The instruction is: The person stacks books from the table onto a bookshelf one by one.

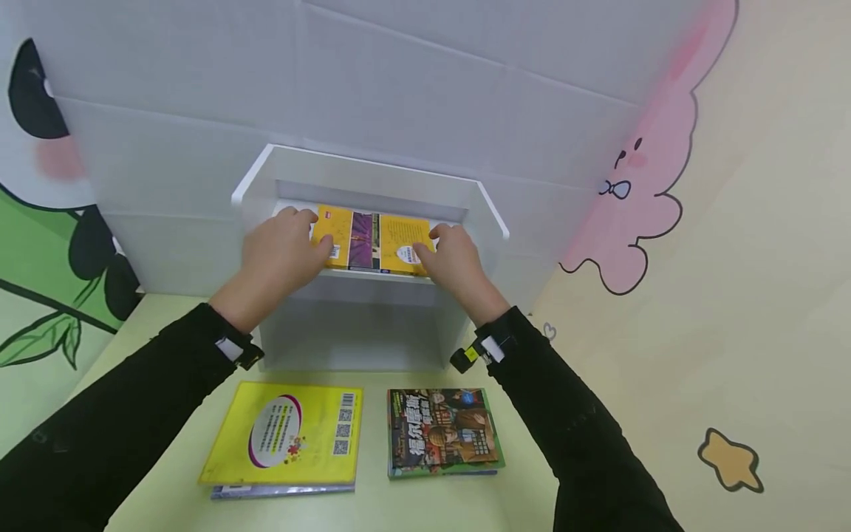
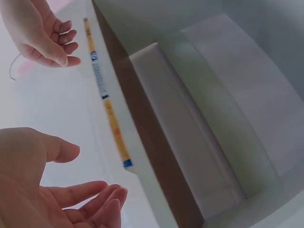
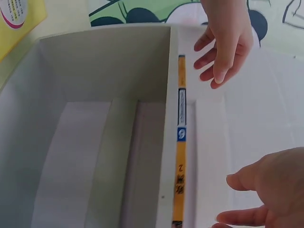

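Observation:
A yellow book (image 1: 402, 229) with a purple strip across its cover lies flat on the upper shelf of a small white shelf unit (image 1: 242, 193). My left hand (image 1: 282, 247) is at the book's left end, its thumb and fingers spread and loosely bent. At the right end is my right hand (image 1: 459, 258), posed much the same way. Both wrist views show the book's thin spine (image 2: 110, 116) along the shelf's front edge. There, the fingers of the left hand (image 2: 28, 175) and of the right hand (image 3: 280, 190) stand apart from the spine, gripping nothing.
Below the upper shelf is an open lower compartment (image 1: 359, 332). In front of the unit, a large yellow book (image 1: 312, 436) lies on another book at left, and a dark, green-edged book (image 1: 445, 432) lies at right. A pale wall (image 1: 399, 81) rises behind.

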Motion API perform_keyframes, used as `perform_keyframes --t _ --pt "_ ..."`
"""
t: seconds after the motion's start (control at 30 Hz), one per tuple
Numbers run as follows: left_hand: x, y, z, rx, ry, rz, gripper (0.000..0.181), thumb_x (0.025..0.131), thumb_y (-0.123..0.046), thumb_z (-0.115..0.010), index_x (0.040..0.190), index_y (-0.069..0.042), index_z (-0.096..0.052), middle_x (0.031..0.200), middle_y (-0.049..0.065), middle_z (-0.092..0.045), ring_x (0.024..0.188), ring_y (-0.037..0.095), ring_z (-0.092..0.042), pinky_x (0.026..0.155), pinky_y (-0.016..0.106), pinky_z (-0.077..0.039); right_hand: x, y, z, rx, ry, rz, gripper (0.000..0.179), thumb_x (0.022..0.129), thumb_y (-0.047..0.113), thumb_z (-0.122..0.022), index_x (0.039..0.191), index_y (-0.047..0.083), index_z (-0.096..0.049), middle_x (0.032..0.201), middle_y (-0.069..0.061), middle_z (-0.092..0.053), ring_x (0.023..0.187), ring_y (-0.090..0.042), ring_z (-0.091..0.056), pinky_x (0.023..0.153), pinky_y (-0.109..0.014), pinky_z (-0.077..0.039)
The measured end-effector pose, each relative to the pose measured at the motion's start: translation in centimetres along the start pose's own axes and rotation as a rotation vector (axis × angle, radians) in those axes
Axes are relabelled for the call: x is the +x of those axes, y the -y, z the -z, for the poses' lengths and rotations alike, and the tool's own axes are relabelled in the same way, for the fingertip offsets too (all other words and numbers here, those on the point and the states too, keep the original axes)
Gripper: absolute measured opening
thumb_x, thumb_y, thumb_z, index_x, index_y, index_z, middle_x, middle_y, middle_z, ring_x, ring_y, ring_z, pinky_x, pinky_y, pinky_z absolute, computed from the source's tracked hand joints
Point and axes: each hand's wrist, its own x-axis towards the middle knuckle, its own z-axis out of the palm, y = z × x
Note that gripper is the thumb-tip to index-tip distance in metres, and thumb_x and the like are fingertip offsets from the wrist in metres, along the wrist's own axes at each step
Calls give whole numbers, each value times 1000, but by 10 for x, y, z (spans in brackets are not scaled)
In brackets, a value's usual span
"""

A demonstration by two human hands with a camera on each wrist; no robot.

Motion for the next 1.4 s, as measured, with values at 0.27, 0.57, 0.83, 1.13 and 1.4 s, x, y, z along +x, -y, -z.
perform_keyframes --t 0.27,0.57,0.83,1.13,1.4 --pt "-50 9 13 -59 -23 -22 56 107 -41 -65 143 2 -66 132 23 -70 114 43 -68 81 59 -61 -57 -12 7 22 -4 143 47 109 35 -72 140 -1 -66 122 -15 -67 100 -27 -63 79 -39 -58" --pt "-126 64 -6 -118 5 53 59 108 -42 -69 144 5 -65 130 28 -70 109 49 -69 78 62 -61 -114 -70 -25 88 79 92 50 110 39 -72 146 6 -65 127 -12 -75 111 -28 -74 85 -45 -64" --pt "-181 112 -38 -131 187 272 70 110 -52 -63 146 8 -61 133 34 -67 111 51 -68 82 64 -61 -152 -115 -77 136 103 31 49 109 35 -72 144 0 -65 130 -20 -73 114 -38 -73 89 -53 -63" --pt "-204 142 -52 -153 295 435 75 111 -55 -58 149 9 -56 136 34 -66 113 49 -67 84 61 -60 -173 -122 -104 264 190 45 44 109 35 -73 137 1 -68 115 -10 -72 94 -25 -73 74 -42 -62" --pt "-212 176 -80 -154 447 479 86 108 -61 -61 143 17 -55 123 34 -68 105 44 -69 81 55 -62 -186 -99 -145 394 418 -22 37 107 41 -74 127 10 -76 101 5 -73 83 -13 -69 68 -37 -57"
